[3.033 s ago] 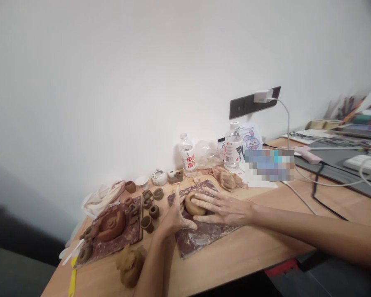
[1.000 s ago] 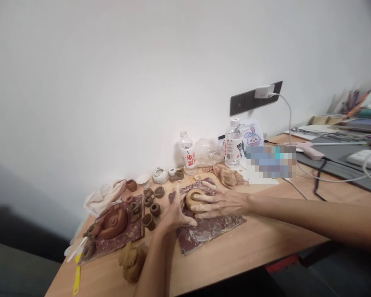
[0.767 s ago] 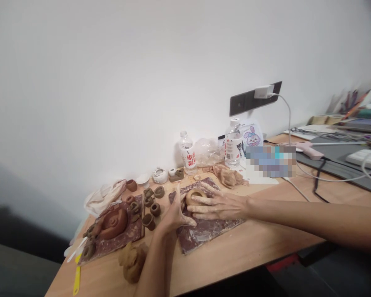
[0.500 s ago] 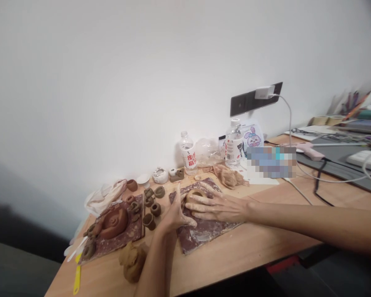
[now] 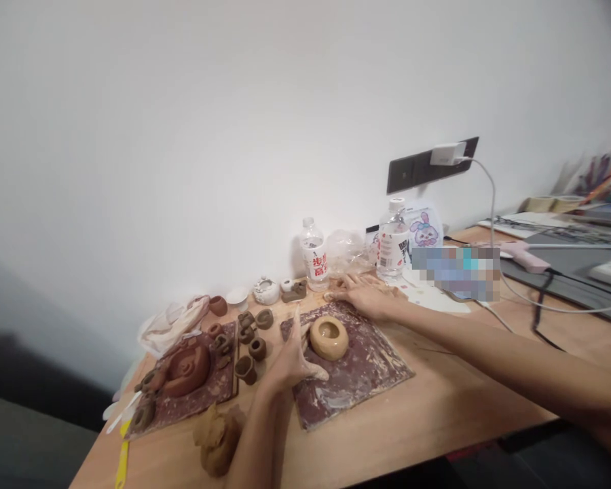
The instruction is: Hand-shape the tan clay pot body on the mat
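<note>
A soft-looking clay bowl [image 5: 330, 348] sits upright on the dark red board [image 5: 359, 387], a little toward its far left corner. Over the board's left edge, the left hand [image 5: 292, 356] is spread in a loose curve beside the bowl, clamping nothing; whether it touches is hard to tell. Past the board's far edge, the right hand [image 5: 362, 297] lies over a crumpled brown sheet [image 5: 398, 292]; I cannot tell whether its fingers grip anything. Steadying the bowl probably calls for a flat, light palm along its wall, since fingertips could dent it, and for the right hand to keep outside the board, well clear of the rim.
</note>
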`<state>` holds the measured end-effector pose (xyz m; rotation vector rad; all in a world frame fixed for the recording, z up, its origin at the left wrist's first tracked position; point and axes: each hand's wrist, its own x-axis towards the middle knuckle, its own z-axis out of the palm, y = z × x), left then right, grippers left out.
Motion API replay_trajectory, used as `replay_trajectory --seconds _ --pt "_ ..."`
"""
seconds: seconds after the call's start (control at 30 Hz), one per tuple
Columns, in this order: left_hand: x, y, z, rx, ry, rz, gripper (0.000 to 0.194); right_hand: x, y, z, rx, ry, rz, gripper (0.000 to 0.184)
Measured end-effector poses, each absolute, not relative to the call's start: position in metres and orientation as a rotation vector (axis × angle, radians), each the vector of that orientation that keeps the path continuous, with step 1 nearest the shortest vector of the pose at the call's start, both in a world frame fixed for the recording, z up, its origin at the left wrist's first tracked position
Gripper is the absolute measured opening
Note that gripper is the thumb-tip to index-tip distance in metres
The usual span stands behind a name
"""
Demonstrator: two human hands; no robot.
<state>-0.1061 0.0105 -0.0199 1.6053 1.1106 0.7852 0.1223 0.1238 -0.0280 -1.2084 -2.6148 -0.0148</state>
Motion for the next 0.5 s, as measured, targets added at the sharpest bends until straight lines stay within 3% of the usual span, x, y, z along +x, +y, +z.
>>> replay_trajectory --seconds 0.5 --pt "-0.104 0.008 -0.017 1.45 0.974 0.839 0.157 0.11 0.116 -0.019 -1.235 -2.578 -0.116 0.037"
